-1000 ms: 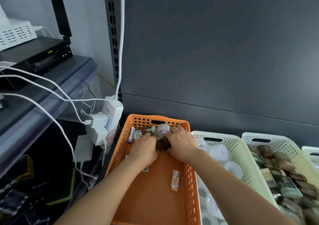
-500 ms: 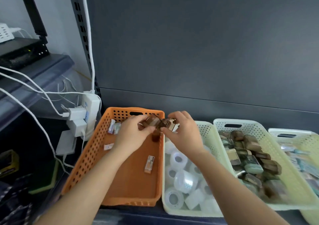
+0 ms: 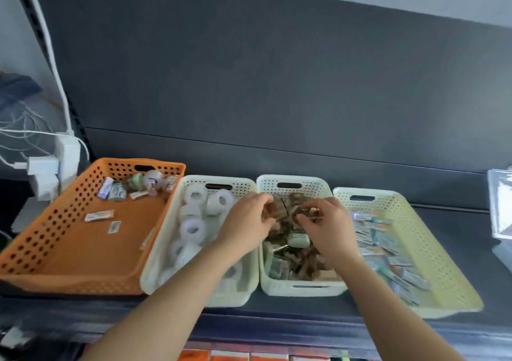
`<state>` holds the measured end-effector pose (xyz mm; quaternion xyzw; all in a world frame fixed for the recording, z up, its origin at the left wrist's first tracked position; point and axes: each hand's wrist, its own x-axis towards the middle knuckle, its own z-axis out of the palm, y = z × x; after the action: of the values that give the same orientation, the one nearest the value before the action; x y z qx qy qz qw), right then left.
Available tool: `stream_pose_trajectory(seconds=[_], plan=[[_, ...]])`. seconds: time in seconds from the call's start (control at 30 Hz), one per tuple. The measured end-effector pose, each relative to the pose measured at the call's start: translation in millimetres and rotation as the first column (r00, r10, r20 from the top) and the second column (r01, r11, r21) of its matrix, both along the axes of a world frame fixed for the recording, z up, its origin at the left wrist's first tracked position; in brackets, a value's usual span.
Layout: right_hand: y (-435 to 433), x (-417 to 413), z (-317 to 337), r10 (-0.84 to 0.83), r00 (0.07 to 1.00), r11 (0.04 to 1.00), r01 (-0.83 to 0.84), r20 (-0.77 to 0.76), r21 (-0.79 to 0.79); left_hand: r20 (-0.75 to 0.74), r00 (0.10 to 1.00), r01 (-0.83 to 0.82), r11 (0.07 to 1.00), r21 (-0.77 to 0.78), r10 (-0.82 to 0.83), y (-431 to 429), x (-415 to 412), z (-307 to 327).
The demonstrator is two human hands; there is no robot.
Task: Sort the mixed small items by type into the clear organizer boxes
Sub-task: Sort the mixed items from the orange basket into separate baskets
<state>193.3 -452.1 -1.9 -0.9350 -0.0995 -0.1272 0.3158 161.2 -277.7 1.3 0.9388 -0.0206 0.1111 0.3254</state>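
Note:
An orange basket (image 3: pixel 41 252) on the left holds a few mixed small items (image 3: pixel 135 186) at its far end. Beside it a white basket (image 3: pixel 219 180) holds white tape rolls (image 3: pixel 194 229). The middle white basket (image 3: pixel 302 288) is full of small brown boxes (image 3: pixel 299 263). My left hand (image 3: pixel 246 227) and my right hand (image 3: pixel 324 227) are both above the middle basket, each gripping small brown boxes (image 3: pixel 279 208) with curled fingers. A pale yellow basket (image 3: pixel 454 283) on the right holds thin packets (image 3: pixel 388 249).
White chargers and cables (image 3: pixel 47 166) hang at the far left by the shelf upright. A clear box (image 3: pixel 501 205) stands at the right edge. The dark back panel rises right behind the baskets. Coloured packages (image 3: pixel 249 356) show below the shelf's front edge.
Both hands have lifted brown boxes out of the orange basket and carried them right, past the tape basket, to over the middle basket. The view has swung right with them.

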Motion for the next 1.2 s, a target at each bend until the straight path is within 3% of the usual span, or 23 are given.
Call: stream_pose_trajectory(seconds=[0.2, 0.37, 0.57, 0.7, 0.8, 0.97, 1.2], plan=[[-28, 6, -17, -0.008, 0.999, 0.948, -0.002, -0.031, -0.319, 0.057, 0.998, 0.009, 0.937, 0.348, -0.031, -33, 10, -21], [-23, 14, -21, 0.103, 0.995, 0.916, -0.09, 0.012, -0.391, 0.036, 0.999, -0.018, 0.911, 0.413, 0.004, -37, 15, -23], [-21, 29, -22, 0.079, 0.997, 0.884, -0.059, 0.024, -0.464, -0.083, 0.996, 0.069, 0.815, 0.575, -0.026, -39, 28, -31], [-21, 34, -22, 0.059, 0.998, 0.897, -0.058, -0.01, -0.438, -0.147, 0.988, 0.126, 0.81, 0.572, -0.05, -31, 32, -29], [-20, 32, -26, 0.079, 0.997, 0.926, -0.067, 0.017, -0.371, -0.109, 0.992, 0.11, 0.851, 0.514, -0.063, -23, 30, -25], [-6, 34, -24, 0.133, 0.983, 0.946, -0.089, 0.125, -0.31, 0.022, 1.0, -0.02, 0.876, 0.481, 0.011, 4, 16, -8], [57, 33, -13, 0.292, 0.949, 0.936, -0.258, 0.119, -0.238, 0.077, 0.983, -0.181, 0.832, 0.525, 0.166, 66, -11, 12]])
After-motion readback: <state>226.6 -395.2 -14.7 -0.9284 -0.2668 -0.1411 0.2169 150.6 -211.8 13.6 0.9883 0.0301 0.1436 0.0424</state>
